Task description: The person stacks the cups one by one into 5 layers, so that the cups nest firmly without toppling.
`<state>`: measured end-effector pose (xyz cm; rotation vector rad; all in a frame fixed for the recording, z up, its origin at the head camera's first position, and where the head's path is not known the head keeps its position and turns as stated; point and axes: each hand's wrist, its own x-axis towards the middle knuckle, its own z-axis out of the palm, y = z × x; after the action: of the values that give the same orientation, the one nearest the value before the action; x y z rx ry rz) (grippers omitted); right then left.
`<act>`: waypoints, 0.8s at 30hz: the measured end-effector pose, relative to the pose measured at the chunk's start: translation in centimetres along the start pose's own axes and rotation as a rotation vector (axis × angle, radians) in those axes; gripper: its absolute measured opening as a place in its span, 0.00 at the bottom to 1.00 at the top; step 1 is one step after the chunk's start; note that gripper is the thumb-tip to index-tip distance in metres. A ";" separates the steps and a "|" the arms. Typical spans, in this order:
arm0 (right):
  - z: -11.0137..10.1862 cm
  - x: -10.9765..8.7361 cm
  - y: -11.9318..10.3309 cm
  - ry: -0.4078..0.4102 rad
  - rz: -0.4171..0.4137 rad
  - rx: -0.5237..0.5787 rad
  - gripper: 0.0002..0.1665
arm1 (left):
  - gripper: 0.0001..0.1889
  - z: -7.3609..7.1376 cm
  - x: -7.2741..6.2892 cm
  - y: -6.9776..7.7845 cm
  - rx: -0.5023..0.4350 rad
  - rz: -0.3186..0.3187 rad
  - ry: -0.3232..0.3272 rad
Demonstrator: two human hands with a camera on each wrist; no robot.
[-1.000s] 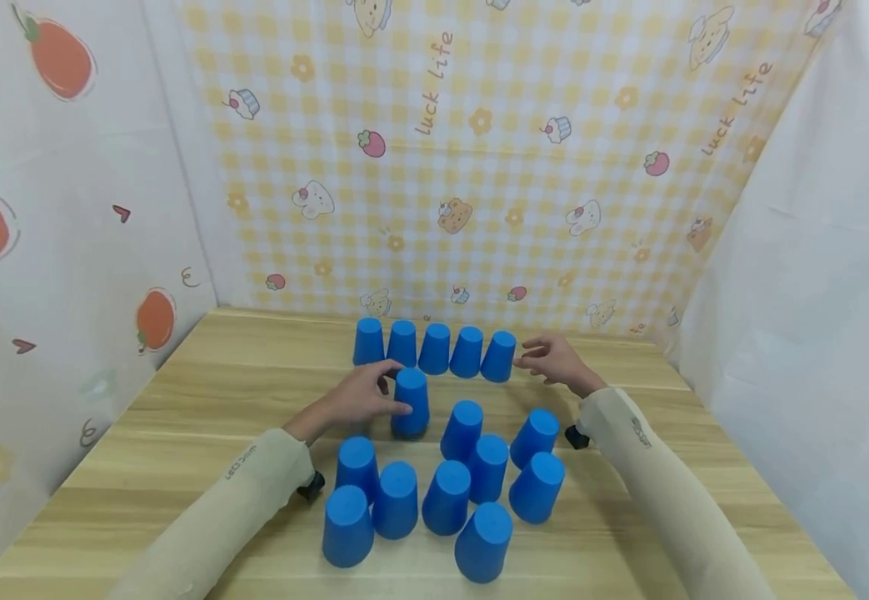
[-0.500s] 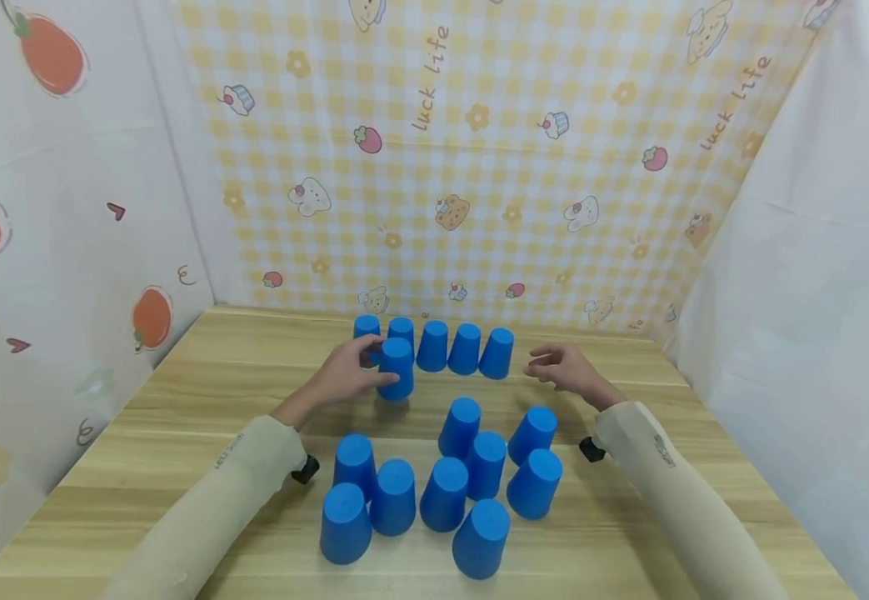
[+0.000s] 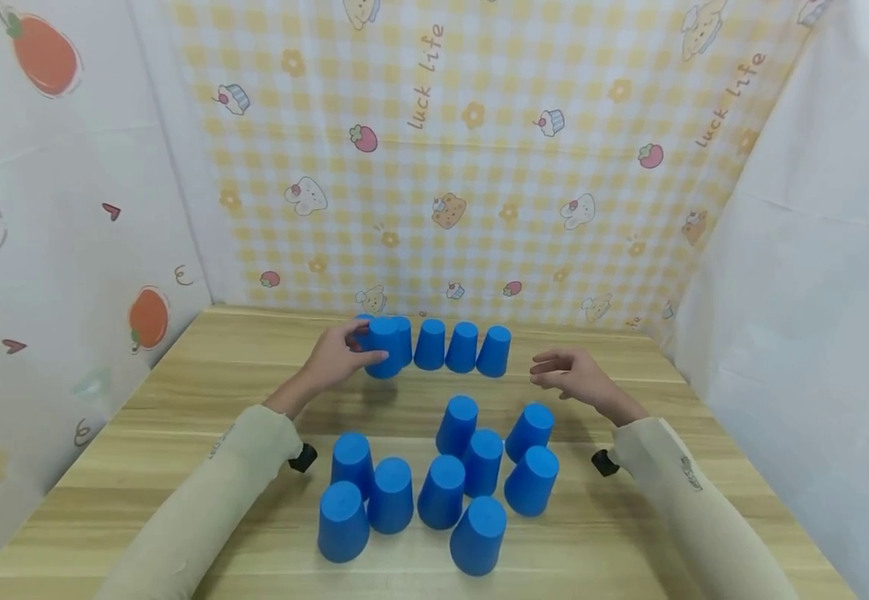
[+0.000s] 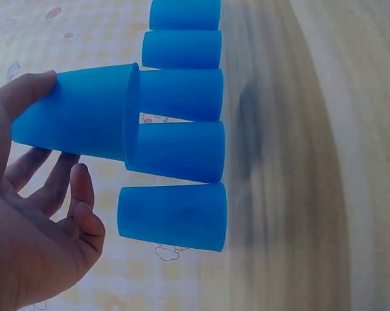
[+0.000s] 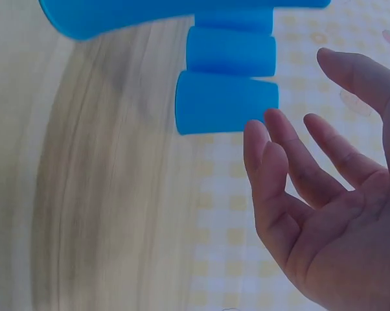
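Observation:
My left hand (image 3: 335, 357) pinches an upside-down blue cup (image 3: 383, 350) between thumb and fingers, lifted above the table. In the left wrist view this held cup (image 4: 78, 113) overlaps the row of blue cups behind it, its rim facing down toward the wood. The back row includes a right-end cup (image 3: 494, 352) and a middle cup (image 3: 430, 345); the two at its left end are partly covered by the held cup and hand. My right hand (image 3: 575, 377) hovers right of the row with loosely bent fingers and nothing in them; the right wrist view shows its palm (image 5: 344, 227).
Several more upside-down blue cups stand nearer the front, among them a front-left cup (image 3: 343, 522), a front-right cup (image 3: 477, 537) and a rear one (image 3: 456, 425). The wooden table (image 3: 232, 367) ends at a checked cloth backdrop (image 3: 374, 200).
My left hand has lifted the cup and carried it back and to the left, up to the row's left part. My right hand has drawn away from the row's right end.

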<state>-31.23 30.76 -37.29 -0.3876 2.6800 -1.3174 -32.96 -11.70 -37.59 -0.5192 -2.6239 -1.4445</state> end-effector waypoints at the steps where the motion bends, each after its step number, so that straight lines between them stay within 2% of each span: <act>1: 0.1 -0.2 -0.2 -0.002 0.002 -0.002 0.27 | 0.35 -0.1 0.1 0.0 -0.004 0.003 0.005; 6: 0.6 -1.4 -0.7 -0.016 0.009 0.008 0.27 | 0.33 -0.6 0.5 0.3 -0.022 0.009 0.031; 12: 0.7 -2.6 -0.4 -0.029 -0.029 0.010 0.25 | 0.35 -1.3 1.1 0.5 -0.036 -0.029 0.066; 17: 0.8 -3.4 0.1 -0.036 -0.023 0.030 0.24 | 0.34 -1.8 1.8 0.6 -0.020 -0.019 0.096; 24: 0.9 -4.3 0.4 -0.048 -0.025 0.057 0.27 | 0.32 -2.3 2.8 0.7 -0.003 -0.030 0.104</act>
<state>-26.99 31.51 -38.16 -0.4423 2.6006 -1.3702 -35.54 -12.64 -35.07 -0.3953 -2.5597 -1.4432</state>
